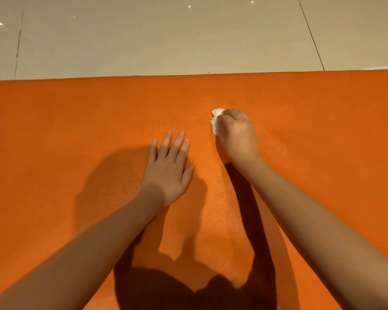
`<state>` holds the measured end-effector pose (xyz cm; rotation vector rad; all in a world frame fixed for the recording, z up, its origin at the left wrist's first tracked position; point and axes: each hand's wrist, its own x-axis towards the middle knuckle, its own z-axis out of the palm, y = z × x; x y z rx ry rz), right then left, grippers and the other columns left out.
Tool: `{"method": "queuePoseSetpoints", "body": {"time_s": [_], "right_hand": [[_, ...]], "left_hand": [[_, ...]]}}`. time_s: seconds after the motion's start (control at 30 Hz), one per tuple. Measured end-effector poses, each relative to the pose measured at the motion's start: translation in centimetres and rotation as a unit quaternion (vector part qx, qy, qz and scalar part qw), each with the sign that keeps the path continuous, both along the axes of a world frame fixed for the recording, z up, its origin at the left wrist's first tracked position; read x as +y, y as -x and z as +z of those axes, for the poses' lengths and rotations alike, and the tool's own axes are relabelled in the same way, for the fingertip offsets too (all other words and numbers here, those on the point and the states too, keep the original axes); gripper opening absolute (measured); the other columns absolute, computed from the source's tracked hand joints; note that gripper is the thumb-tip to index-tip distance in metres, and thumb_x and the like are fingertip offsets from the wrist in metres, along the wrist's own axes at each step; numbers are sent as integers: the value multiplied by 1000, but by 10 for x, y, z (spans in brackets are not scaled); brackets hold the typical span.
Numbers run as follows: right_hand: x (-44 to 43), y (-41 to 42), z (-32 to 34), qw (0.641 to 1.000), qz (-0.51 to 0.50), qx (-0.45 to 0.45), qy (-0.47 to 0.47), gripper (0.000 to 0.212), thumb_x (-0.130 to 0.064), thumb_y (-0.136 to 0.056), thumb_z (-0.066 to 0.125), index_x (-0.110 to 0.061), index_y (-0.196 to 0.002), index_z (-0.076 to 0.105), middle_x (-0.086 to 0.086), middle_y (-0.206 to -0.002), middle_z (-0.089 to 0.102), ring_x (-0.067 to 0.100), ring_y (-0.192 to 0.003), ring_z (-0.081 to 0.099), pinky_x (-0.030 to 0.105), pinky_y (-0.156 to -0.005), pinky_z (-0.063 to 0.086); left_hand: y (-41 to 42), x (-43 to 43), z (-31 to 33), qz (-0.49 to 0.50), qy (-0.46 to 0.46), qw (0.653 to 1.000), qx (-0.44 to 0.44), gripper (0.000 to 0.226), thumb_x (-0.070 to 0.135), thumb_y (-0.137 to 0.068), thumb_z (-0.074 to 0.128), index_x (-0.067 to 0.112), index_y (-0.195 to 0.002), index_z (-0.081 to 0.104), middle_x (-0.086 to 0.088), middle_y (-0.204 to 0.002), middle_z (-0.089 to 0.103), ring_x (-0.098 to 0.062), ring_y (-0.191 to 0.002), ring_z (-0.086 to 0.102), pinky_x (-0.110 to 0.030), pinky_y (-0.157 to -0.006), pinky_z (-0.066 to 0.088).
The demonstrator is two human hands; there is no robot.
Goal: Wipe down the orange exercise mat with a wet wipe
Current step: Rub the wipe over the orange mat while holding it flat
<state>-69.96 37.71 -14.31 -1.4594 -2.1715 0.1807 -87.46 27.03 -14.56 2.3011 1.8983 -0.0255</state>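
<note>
Your left hand (168, 168) lies flat on the mat (65, 121), fingers straight. At its 1 o'clock, your right hand (239, 135) grips the wipe (216, 123) against the mat. Wiping looks underway, but no wet trace shows how much is left. The floor (143, 41) lies at 12 o'clock.

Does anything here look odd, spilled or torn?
Nothing stands out. The orange mat lies flat on the tiled floor, the left hand rests open on it, and the right hand holds a crumpled wet wipe.
</note>
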Motion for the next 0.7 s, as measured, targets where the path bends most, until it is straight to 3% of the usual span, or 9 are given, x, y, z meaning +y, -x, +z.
{"method": "queuePoseSetpoints", "body": {"time_s": [0.07, 0.13, 0.3, 0.4, 0.5, 0.63, 0.7], "right_hand": [[2, -2, -8, 996, 71, -49, 0, 15, -10, -86, 56, 0, -87, 67, 17, -102, 66, 36, -81, 58, 36, -65, 50], [12, -10, -3, 990, 118, -72, -11, 18, -13, -88, 52, -1, -86, 66, 15, -102, 66, 35, -81, 58, 35, -61, 50], [52, -2, 8, 999, -39, -6, 19, 34, -14, -86, 38, 4, -84, 67, 21, -100, 65, 40, -85, 58, 40, -68, 46], [55, 16, -1, 996, 53, -66, 28, 30, -7, -85, 41, 2, -101, 65, 17, -119, 61, 39, -102, 55, 37, -87, 39], [63, 5, 2, 986, 123, -113, 18, 32, -14, -91, 40, -3, -111, 64, 13, -124, 60, 36, -105, 53, 41, -82, 49], [92, -26, 14, 991, -63, -111, 49, 34, -9, -91, 41, -4, -115, 64, 16, -118, 60, 34, -112, 48, 38, -72, 43], [92, -26, 16, 992, -83, -83, 42, 32, -11, -92, 39, 0, -108, 64, 22, -109, 60, 39, -105, 51, 39, -73, 38]], "left_hand": [[0, 0, -1, -2, -11, 1000, 3, 64, 44, -96, 28, 7, -147, 38, -11, -156, 32, -34, -146, 22, -54, -116, 12], [0, 1, 1, -6, -12, 1000, 3, 64, 44, -96, 29, 6, -146, 40, -12, -156, 33, -34, -146, 23, -55, -116, 14], [1, -1, -1, -7, -18, 1000, 11, 63, 43, -97, 29, 5, -146, 40, -13, -155, 35, -35, -145, 24, -56, -115, 15], [0, -1, 1, -9, -16, 1000, 8, 63, 43, -96, 30, 4, -146, 41, -14, -154, 36, -36, -144, 26, -56, -114, 16], [0, -1, 1, -11, -23, 1000, 6, 64, 43, -97, 29, 4, -146, 41, -15, -154, 36, -37, -144, 27, -57, -114, 16], [0, -2, 2, -15, -27, 1000, -2, 64, 43, -98, 26, 3, -146, 40, -16, -154, 35, -38, -144, 27, -57, -114, 16], [-1, -3, 3, -17, -33, 999, -3, 64, 43, -98, 27, 2, -146, 40, -16, -154, 36, -39, -144, 28, -58, -114, 17]]}}
